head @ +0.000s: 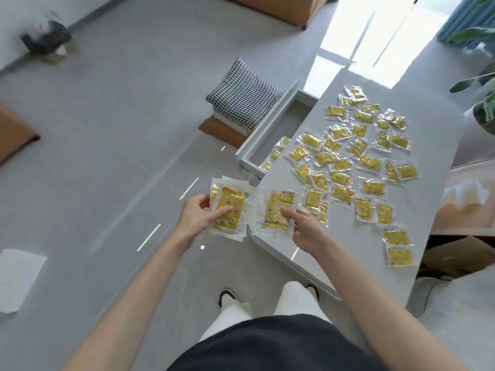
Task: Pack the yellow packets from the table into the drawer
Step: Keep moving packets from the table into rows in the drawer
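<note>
Packets (227, 210) fill left hand (197, 218) and right hand (306, 228) at table (348, 251) edge, drawer (288, 121) open beyond.

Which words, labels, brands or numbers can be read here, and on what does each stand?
None can be read.
Stack in the left hand: small printed figures, too blurred to read.
Packet at the right hand: the same.
Packets on the table and in the drawer: too small.
</note>
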A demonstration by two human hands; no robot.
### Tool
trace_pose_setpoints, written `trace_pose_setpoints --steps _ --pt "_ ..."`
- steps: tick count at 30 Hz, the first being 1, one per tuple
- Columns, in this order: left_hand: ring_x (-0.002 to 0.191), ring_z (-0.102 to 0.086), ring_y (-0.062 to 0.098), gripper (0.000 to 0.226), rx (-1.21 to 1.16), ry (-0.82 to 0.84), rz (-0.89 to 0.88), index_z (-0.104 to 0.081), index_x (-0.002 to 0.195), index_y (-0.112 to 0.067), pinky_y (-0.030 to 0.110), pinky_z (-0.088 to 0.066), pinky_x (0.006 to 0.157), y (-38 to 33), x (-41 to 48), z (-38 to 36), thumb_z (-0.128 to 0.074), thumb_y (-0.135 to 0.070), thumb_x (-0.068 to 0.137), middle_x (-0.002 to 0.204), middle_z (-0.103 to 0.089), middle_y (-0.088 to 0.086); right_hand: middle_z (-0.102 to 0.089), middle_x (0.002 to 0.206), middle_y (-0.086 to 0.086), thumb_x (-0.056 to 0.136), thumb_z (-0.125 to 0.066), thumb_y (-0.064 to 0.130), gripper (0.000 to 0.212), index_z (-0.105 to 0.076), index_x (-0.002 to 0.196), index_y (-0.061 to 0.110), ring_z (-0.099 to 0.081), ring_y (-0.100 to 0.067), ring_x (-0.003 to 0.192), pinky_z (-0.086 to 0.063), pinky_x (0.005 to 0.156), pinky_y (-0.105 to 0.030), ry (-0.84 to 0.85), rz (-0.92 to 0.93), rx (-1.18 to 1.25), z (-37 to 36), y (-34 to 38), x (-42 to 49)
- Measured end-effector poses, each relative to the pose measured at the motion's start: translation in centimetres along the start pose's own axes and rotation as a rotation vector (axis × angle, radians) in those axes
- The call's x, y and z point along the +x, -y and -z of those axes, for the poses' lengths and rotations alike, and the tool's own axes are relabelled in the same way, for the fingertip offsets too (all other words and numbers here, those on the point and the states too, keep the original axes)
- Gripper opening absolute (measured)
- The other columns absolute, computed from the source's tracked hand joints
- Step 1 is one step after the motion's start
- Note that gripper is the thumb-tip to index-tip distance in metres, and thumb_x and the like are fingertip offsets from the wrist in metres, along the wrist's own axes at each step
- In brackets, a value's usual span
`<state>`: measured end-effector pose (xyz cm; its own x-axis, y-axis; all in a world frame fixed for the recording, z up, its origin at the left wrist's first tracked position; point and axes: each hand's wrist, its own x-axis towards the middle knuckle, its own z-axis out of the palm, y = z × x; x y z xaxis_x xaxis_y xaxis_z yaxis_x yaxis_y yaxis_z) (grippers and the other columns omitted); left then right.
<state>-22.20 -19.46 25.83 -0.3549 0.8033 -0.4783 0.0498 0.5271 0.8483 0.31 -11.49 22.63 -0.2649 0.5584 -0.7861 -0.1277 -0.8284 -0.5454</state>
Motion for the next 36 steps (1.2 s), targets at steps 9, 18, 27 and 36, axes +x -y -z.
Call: trace_pose_setpoints --steps 9,18,27,36 --pt "0.097 -0.068 0.021 0.037 -0.034 -0.047 -0.033 -0.067 0.104 -0.007 0.035 -0.056 0.085 -2.2 7.1 11.1 -0.081 -0.019 0.072 0.102 -0.072 0.006 -0.064 0.095 -0.008 0.095 -0.052 0.004 0.008 -0.060 0.095 0.006 -0.061 -0.018 0.085 -0.059 0.056 -0.022 -0.032 -0.018 0.111 -13.1 2.8 4.5" --pt "0.098 -0.067 0.020 0.037 0.069 -0.003 -0.073 -0.066 0.106 -0.009 0.038 -0.056 0.087 -8.6 22.2 17.9 -0.079 -0.024 0.074 0.104 -0.070 0.005 -0.062 0.110 -0.013 0.095 -0.053 0.001 0.008 -0.058 0.101 0.002 -0.062 -0.026 0.101 -0.049 0.091 -0.037 -0.103 -0.046 0.182 -23.6 10.3 16.0" --pt "0.093 -0.066 0.016 0.030 0.197 0.129 -0.119 -0.066 0.099 -0.015 0.027 -0.056 0.074 -16.8 35.7 21.8 -0.079 -0.026 0.075 0.099 -0.070 0.001 -0.059 0.084 -0.010 0.094 -0.053 0.000 0.007 -0.056 0.090 0.005 -0.057 -0.019 0.071 -0.055 0.046 -0.027 -0.226 -0.159 0.248 -32.3 19.0 25.2" --pt "0.092 -0.068 0.018 0.035 0.309 0.367 -0.090 -0.066 0.101 -0.014 0.036 -0.057 0.081 -20.9 50.7 20.1 -0.080 -0.028 0.073 0.097 -0.071 0.002 -0.062 0.119 -0.019 0.096 -0.048 -0.001 0.033 -0.050 0.129 -0.003 -0.062 -0.033 0.107 -0.055 0.069 -0.037 -0.375 -0.124 0.514 -32.6 24.2 32.0"
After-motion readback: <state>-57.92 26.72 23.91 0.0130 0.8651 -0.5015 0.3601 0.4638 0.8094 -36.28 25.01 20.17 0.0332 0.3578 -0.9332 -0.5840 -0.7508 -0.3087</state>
